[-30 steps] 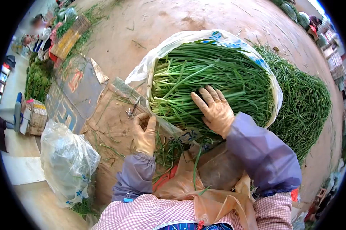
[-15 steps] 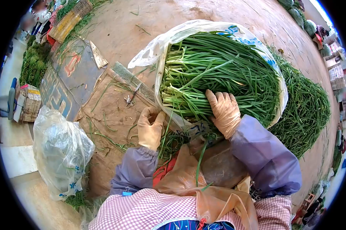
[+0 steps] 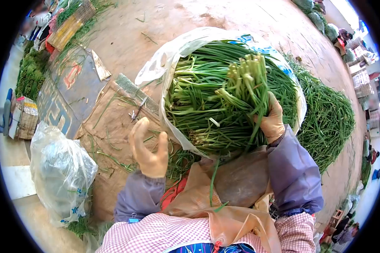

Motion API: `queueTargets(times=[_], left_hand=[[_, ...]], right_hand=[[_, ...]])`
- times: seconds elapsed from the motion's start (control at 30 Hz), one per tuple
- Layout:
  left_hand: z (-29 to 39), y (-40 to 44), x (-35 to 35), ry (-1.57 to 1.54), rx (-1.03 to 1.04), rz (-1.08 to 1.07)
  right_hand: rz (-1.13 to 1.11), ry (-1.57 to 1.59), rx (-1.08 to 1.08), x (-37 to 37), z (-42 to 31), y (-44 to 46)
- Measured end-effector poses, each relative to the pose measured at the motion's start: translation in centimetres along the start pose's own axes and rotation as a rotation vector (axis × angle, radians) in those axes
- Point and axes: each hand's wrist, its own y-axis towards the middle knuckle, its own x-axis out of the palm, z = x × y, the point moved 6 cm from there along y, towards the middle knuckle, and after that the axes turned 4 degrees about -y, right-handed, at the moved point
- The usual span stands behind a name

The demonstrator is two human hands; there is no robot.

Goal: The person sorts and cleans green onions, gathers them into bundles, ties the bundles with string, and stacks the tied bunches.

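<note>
My right hand (image 3: 271,120), in a tan glove, is closed around a bunch of green stalks (image 3: 248,80), its pale cut ends tilted up toward me. Beneath it, more long green stalks (image 3: 190,90) fill a container lined with a white plastic bag (image 3: 156,63). To the left of the container my left hand (image 3: 150,149), gloved too, is raised with thumb and fingers apart and nothing between them. A small pair of scissors (image 3: 135,113) lies on the brown sheet just above that hand.
A big heap of loose greens (image 3: 329,114) lies right of the container. At the left are a stuffed clear plastic bag (image 3: 61,173), a woven box (image 3: 28,120) and flattened cardboard (image 3: 63,88). People sit at the upper left, near a yellow crate (image 3: 65,31).
My right hand has closed on a bunch of stalks and lifted it off the pile, cut ends up. My left hand has moved left and its fingers have spread.
</note>
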Motion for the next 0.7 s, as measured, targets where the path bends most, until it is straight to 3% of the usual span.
queueTargets(times=[0.07,0.1,0.17,0.2,0.3,0.33,0.4,0.47,0.5,0.53,0.57,0.6,0.67,0.7], left_hand=[[2.8,-0.1,0.6,-0.165,0.082,-0.201],[4.4,0.1,2.1,-0.142,0.144,-0.316],[7.0,0.1,5.8,-0.197,0.149,-0.440],[7.6,-0.1,7.7,-0.278,0.091,-0.456],[8.5,0.5,13.0,-1.094,-0.073,-0.403],[9.3,0.7,14.3,-1.348,-0.128,-0.359],[7.5,0.0,17.4,-1.273,-0.332,-0.516],[8.0,0.5,17.7,-1.218,-0.238,-0.529],[8.3,0.5,17.5,-1.211,-0.225,-0.523],[8.5,0.4,17.5,-1.202,-0.215,-0.516],[8.5,0.4,17.7,-1.207,-0.220,-0.493],[9.1,0.4,18.0,-1.186,-0.196,-0.486],[10.9,0.8,18.0,-1.126,-0.148,-0.463],[12.4,1.0,17.4,-0.821,0.013,-0.452]], right_hand=[[0.003,-0.019,0.009,-0.9,-0.7,-1.0],[0.003,0.119,-0.050,-0.4,-1.9,-1.6],[0.012,0.660,0.301,0.3,-2.5,-2.2],[-0.008,0.685,0.335,0.5,-3.0,-2.7],[-0.114,-0.041,-0.007,0.5,-3.9,-4.0],[-0.245,-0.636,-0.279,1.3,-5.5,-4.6],[-0.281,-0.904,-0.116,0.8,-3.9,-5.2],[-0.314,-1.282,-0.094,-0.6,-6.4,-5.7],[-0.430,-1.472,0.044,-2.0,-7.7,-6.0],[-0.440,-1.328,0.201,-4.2,-8.9,-6.0],[-0.217,-1.027,-0.108,-6.2,-11.0,-6.3],[-0.094,-0.752,-0.181,-6.8,-13.5,-5.8],[-0.111,-0.717,-0.301,-5.3,-15.6,-5.4],[-0.166,-0.652,-0.310,-3.6,-15.2,-5.0]])
